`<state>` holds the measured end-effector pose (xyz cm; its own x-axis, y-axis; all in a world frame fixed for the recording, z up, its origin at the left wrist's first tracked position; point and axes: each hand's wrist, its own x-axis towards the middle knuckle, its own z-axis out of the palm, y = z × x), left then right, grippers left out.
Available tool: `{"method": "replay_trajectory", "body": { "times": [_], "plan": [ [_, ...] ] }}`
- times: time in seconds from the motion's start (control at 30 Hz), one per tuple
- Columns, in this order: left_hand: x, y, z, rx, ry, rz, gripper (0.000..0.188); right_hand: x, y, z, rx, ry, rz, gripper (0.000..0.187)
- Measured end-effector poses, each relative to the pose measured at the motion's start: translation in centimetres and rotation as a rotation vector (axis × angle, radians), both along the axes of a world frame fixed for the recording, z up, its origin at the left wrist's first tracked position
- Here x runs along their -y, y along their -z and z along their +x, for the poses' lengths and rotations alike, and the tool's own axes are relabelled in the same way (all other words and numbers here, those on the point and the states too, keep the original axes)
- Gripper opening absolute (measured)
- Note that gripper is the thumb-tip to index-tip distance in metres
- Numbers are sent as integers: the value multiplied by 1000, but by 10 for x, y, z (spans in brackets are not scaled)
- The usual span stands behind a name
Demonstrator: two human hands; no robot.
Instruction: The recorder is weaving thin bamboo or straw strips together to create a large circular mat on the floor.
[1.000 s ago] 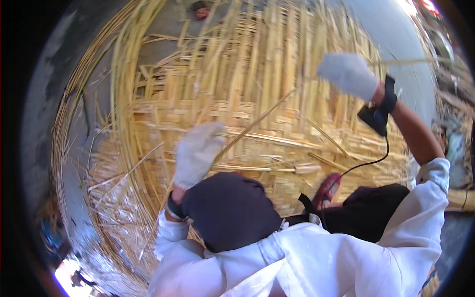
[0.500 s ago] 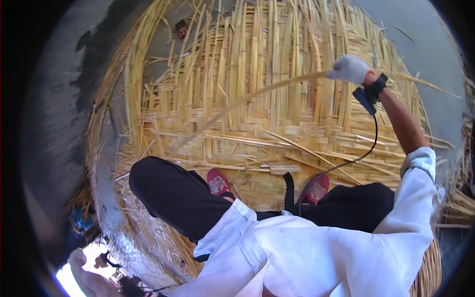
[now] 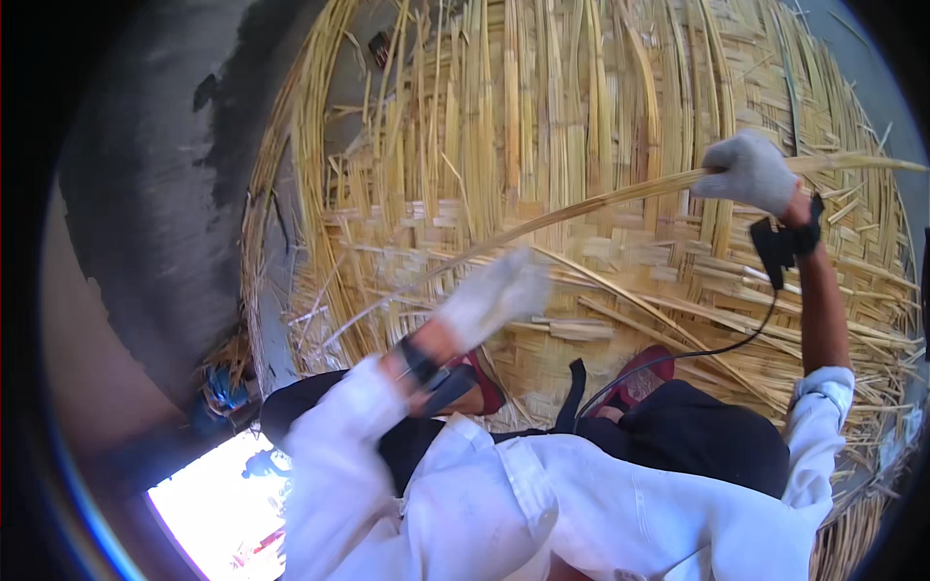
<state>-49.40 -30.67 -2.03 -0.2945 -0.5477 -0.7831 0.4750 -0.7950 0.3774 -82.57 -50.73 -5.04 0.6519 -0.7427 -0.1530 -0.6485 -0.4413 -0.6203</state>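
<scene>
A long, pale reed strip arcs above a woven mat. My right hand, in a whitish glove, is closed around the strip near its right end. The rest of the strip slopes down to the left. Just below its middle is my left hand, also gloved and smeared by motion. Whether those fingers touch the strip cannot be made out. Upright reed strips stick out of the mat's far part.
Loose strips lie across the mat before my red shoes. A black cable runs from my right wrist toward my waist. A bundle of long strips curves along the left edge. Grey floor extends at left.
My left hand has come in from the lower left to below the strip. My right hand, still gripping the strip, appears farther right; the whole view has shifted.
</scene>
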Motion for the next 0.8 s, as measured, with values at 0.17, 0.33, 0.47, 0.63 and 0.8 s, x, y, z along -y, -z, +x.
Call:
{"method": "replay_trajectory", "body": {
  "times": [0.17, 0.33, 0.47, 0.63, 0.8],
  "plan": [
    [30, 101, -57, -432, -777, -225, 32, 1, 5, -48, -264, 88, 172, 24],
    [24, 105, -79, 74, -752, -216, 21, -37, 21, 9, 82, -166, -49, 19],
    [20, 94, -94, -74, -729, -184, 21, -52, 49, 34, 123, -264, -32, 15],
    [11, 93, -48, 12, -785, -237, 19, -56, 31, 45, 172, -168, -274, 10],
    [10, 109, -65, 105, -903, -103, 18, -60, 29, 51, -159, -281, -442, 7]
  ]
}}
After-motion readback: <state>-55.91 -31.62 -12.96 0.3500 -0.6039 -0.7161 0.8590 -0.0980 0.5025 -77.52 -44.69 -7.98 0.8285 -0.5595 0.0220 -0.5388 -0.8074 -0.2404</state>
